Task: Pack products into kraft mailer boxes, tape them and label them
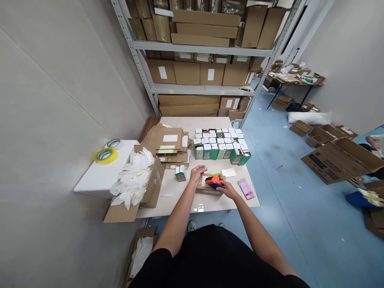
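A small cardboard box lies on the table in front of me. My right hand is wrapped round an orange and blue tape dispenser with a yellowish tape roll, held over the top of the box. At the box's left far edge is my left hand, fingers stretched out and holding nothing. Whether its fingertips touch the cardboard I cannot tell. Just behind the box is a white card. To the left stands a small green and white box.
Several green and white boxes stand in rows at the back right. Flattened cardboard is stacked at the back left, near a carton of white paper. A pink phone lies near the right edge. Shelving stands behind.
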`<state>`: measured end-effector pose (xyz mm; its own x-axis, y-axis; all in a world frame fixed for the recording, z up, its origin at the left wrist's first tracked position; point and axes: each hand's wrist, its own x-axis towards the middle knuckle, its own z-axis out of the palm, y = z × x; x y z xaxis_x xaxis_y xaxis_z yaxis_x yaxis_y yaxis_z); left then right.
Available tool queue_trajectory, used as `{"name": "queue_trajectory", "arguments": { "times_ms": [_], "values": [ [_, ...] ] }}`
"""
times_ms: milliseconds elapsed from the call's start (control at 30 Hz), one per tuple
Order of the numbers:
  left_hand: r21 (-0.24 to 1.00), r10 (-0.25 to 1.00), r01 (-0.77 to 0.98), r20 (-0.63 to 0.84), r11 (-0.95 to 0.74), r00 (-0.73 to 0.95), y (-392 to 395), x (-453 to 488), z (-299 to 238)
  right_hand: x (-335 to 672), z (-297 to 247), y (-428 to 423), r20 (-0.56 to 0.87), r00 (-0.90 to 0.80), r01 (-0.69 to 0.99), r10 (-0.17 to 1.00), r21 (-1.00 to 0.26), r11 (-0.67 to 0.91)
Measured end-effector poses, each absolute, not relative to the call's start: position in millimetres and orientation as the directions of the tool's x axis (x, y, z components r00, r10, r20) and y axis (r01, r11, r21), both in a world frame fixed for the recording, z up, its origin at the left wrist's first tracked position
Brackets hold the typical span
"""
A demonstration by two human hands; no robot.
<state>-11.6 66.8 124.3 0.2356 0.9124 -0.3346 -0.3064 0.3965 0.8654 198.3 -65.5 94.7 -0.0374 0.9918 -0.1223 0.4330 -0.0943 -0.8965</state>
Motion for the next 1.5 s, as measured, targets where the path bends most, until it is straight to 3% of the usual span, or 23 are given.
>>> {"name": "queue_trajectory", "arguments": {
  "times_ms": [167, 367, 567, 733, 900, 1067, 1333, 1500],
  "values": [
    [0.835, 0.909, -0.365, -0.406, 0.411, 0.094, 54, -22, 99, 190, 99, -56, -0.106, -0.076, 0.532, 0.991, -0.845, -0.050],
    [0.814, 0.886, -0.373, -0.461, 0.445, 0.052, 43, -37, 77, 189, 107, -42, -0.115, -0.140, 0.551, 0.983, -0.834, -0.019],
    [0.827, 0.895, -0.361, -0.443, 0.430, 0.053, 44, -35, 75, 199, 120, -36, -0.088, 0.028, 0.624, 0.996, -0.776, -0.086],
    [0.874, 0.918, -0.315, -0.397, 0.370, -0.022, 43, -23, 74, 204, 119, -43, -0.118, 0.062, 0.565, 0.991, -0.815, -0.132],
    [0.924, 0.912, -0.240, -0.349, 0.297, -0.216, 35, -18, 67, 208, 115, -39, -0.152, 0.049, 0.503, 0.987, -0.850, -0.156],
    [0.891, 0.813, -0.282, -0.443, 0.355, -0.377, 27, -29, 58, 203, 115, -22, -0.186, -0.022, 0.467, 0.982, -0.871, -0.154],
    [0.832, 0.749, -0.308, -0.552, 0.462, -0.366, 21, -39, 39, 193, 108, 3, -0.194, 0.005, 0.589, 0.981, -0.792, -0.159],
    [0.831, 0.793, -0.280, -0.549, 0.482, -0.266, 25, -44, 31, 192, 110, 8, -0.188, 0.007, 0.629, 0.982, -0.763, -0.151]
  ]
}}
